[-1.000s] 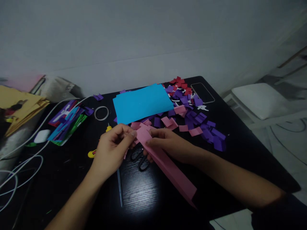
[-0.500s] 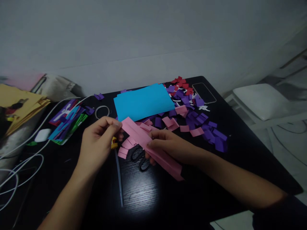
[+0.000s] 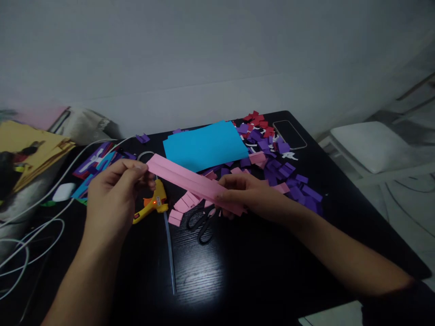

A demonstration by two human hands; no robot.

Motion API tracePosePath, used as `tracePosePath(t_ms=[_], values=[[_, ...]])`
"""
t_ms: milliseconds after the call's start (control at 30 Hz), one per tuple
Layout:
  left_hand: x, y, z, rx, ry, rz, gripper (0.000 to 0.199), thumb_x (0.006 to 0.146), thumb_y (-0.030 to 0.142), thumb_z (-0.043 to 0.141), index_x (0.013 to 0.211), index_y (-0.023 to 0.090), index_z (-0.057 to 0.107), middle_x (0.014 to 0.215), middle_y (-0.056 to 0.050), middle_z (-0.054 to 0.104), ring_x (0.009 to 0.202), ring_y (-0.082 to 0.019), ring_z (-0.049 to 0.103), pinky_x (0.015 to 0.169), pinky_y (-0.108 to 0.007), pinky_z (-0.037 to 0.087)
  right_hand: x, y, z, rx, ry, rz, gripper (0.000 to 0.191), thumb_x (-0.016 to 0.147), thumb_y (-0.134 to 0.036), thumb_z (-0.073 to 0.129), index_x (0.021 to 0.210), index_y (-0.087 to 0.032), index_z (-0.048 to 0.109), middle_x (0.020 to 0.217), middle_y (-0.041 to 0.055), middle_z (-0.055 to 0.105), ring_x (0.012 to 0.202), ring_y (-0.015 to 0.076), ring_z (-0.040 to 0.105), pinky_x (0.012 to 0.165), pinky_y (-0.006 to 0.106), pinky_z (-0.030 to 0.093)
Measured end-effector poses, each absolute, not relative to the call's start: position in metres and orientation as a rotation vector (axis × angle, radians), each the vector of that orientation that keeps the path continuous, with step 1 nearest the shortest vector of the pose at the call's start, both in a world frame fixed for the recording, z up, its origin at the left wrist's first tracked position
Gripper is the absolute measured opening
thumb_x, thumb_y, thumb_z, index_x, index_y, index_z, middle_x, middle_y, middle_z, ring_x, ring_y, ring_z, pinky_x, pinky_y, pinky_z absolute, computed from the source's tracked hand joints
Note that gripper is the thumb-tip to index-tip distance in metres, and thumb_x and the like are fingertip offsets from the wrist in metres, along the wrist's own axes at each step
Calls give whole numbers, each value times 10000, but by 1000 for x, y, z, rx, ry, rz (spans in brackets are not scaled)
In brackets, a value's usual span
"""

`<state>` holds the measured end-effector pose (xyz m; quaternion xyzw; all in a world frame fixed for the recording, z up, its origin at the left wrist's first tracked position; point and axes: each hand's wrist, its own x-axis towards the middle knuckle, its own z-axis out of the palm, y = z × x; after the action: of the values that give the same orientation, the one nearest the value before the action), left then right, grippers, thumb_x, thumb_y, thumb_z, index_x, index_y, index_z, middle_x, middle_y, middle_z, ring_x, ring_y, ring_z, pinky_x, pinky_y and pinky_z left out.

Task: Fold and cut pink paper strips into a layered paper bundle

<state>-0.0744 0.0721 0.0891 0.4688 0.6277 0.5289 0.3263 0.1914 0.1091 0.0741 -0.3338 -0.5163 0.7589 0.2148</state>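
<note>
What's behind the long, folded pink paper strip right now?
Beyond the strip lies bright blue rectangular paper, its near-left corner covered. Small pink paper pieces show along both long edges. Anything fully behind the strip is hidden.

I see the left hand (image 3: 117, 183) pinching one end of a creased pink strip (image 3: 183, 178) and the right hand (image 3: 249, 194) gripping near the other, above the bench (image 3: 258, 267). Blue sheets (image 3: 205, 145) lie by its far edge, purple scraps (image 3: 285, 170) towards its right.
</note>
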Motion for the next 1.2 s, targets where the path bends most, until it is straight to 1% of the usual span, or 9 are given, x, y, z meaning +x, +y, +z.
tracePosePath(t_ms=[67, 133, 200, 333, 433, 600, 800, 1000, 1200], values=[[-74, 70, 92, 1330, 1719, 1381, 98, 919, 297, 650, 999, 245, 675, 939, 46, 705, 923, -169, 656, 847, -361, 509, 194, 112, 74, -954, -1605, 1898, 182, 869, -333, 774, 919, -167, 722, 794, -1, 696, 663, 129, 666, 620, 238, 522], [-70, 65, 96, 1537, 1850, 1352, 317, 905, 318, 684, 1212, 252, 640, 1218, 7, 692, 1165, -234, 629, 994, -405, 479, 195, 113, 72, -1009, -1786, 1648, 156, 854, -311, 791, 905, -169, 749, 846, 23, 729, 761, 167, 702, 706, 275, 539], [-63, 59, 100, 1835, 1925, 1182, 420, 907, 366, 694, 1305, 256, 617, 1344, -32, 650, 1249, -280, 595, 1058, -433, 445, 196, 111, 70, -1040, -1930, 1504, 131, 839, -271, 804, 922, -175, 773, 918, 42, 762, 870, 207, 726, 789, 307, 541], [-47, 46, 101, 2037, 1462, 535, 226, 965, 427, 629, 1109, 282, 725, 1075, -35, 750, 955, -238, 697, 813, -319, 525, 196, 104, 74, -933, -2036, 1651, 216, 861, -323, 807, 1033, -196, 775, 980, 42, 785, 919, 219, 740, 797, 308, 541], [-39, 44, 95, 1975, 1252, 237, 253, 995, 456, 579, 931, 254, 718, 848, -22, 729, 769, -203, 673, 644, -267, 486, 196, 103, 77, -931, -2007, 1641, 270, 832, -375, 840, 1023, -200, 766, 975, 32, 770, 914, 201, 725, 773, 285, 534], [-36, 48, 87, 1754, 1178, 372, 277, 1048, 428, 490, 979, 236, 679, 852, -19, 727, 781, -178, 696, 726, -269, 524, 194, 108, 75, -932, -1710, 1593, 330, 765, -329, 888, 1005, -192, 707, 933, 15, 748, 830, 166, 711, 721, 263, 549], [-36, 48, 86, 1525, 1098, 448, 198, 1023, 400, 565, 985, 233, 666, 802, 2, 716, 678, -146, 687, 621, -234, 516, 191, 109, 71, -854, -1323, 1673, 394, 727, -307, 910, 1012, -183, 669, 808, 1, 755, 676, 148, 718, 635, 261, 586], [-29, 49, 86, 1442, 1101, 557, 224, 1008, 423, 588, 1013, 217, 676, 838, -22, 718, 764, -167, 689, 674, -254, 533, 184, 100, 68, -836, -1281, 1679, 367, 688, -307, 939, 901, -176, 671, 816, 12, 761, 718, 159, 739, 669, 265, 603], [-20, 50, 84, 1522, 1164, 627, 409, 1040, 448, 505, 783, 183, 679, 690, -32, 683, 640, -157, 655, 618, -267, 519, 182, 100, 72, -812, -1210, 1793, 342, 729, -392, 914, 871, -175, 691, 754, -6, 741, 645, 141, 718, 643, 261, 602]])
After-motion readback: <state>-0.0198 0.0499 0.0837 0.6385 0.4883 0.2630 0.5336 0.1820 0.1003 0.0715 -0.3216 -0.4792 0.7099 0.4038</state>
